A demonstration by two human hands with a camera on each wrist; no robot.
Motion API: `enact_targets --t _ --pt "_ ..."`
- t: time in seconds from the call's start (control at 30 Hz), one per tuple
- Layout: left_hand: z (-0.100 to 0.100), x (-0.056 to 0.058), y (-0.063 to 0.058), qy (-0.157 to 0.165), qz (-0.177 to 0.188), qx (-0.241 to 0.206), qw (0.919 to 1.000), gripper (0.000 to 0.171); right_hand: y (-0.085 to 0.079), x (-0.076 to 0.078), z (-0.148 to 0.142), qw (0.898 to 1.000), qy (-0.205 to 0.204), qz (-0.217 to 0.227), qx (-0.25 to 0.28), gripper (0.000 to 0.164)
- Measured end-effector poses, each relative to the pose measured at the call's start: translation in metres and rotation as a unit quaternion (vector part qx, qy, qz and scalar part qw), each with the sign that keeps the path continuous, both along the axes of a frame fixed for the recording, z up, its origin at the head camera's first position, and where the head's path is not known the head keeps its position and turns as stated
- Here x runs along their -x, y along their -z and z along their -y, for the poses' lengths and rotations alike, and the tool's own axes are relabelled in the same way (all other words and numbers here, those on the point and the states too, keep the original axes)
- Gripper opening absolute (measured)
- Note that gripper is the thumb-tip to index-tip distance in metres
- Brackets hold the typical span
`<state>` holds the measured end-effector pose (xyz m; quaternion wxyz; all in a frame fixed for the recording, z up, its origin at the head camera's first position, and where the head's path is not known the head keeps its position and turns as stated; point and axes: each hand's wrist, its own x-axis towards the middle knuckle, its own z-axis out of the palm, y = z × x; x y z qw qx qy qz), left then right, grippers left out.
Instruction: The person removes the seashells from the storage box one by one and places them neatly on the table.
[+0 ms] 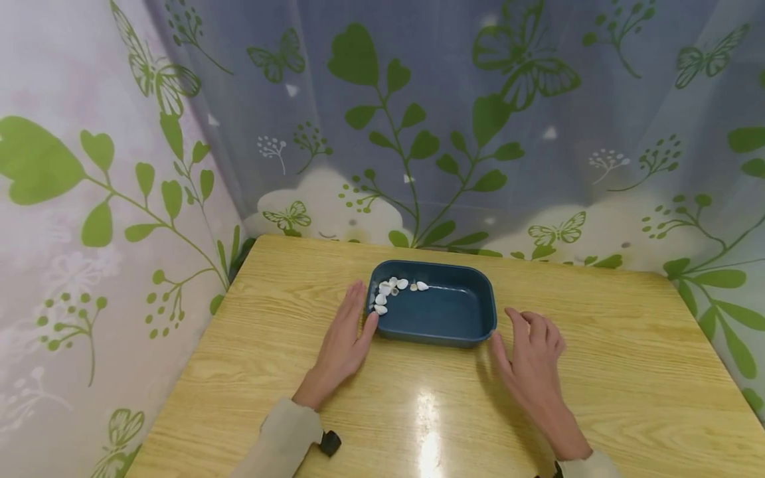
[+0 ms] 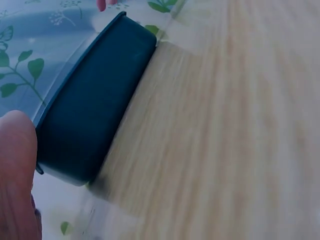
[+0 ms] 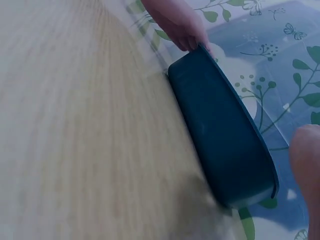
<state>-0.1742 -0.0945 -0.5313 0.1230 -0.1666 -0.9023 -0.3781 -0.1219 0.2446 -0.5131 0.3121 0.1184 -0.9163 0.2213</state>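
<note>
A dark blue rectangular tray [image 1: 439, 315] sits on the table, its side wall [image 2: 95, 105] filling much of the left wrist view. Several small white shell-like pieces [image 1: 382, 299] lie inside, gathered along its left end and back left. My left hand [image 1: 342, 342] is at the tray's left end, fingers extended along the side and thumb at the front left corner. Just off the front right corner is my right hand [image 1: 532, 365], its fingers loosely bent and thumb tip close to the rim. Nothing is held in the right palm.
The light wood table [image 1: 621, 358] extends around the tray on all sides. Behind it hangs a curtain [image 1: 442, 133] printed with green leaves and butterflies, meeting the back edge. Similar patterned cloth [image 1: 119, 279] runs along the left side.
</note>
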Motion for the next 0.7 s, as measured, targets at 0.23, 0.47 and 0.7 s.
enact_targets --t 0.23,0.47,0.7 --pt "-0.007 0.014 0.006 0.019 0.025 -0.053 0.9981 0.066 -0.012 0.029 0.018 0.998 -0.052 -0.022 -0.028 0.029" --pt "-0.007 0.025 0.017 0.035 0.043 -0.129 0.9901 0.067 -0.025 0.057 0.038 0.984 -0.084 0.122 -0.102 0.024" --pt "-0.007 0.034 0.027 0.065 0.034 -0.242 0.9675 0.067 -0.034 0.088 0.049 0.952 -0.097 0.248 -0.153 0.034"
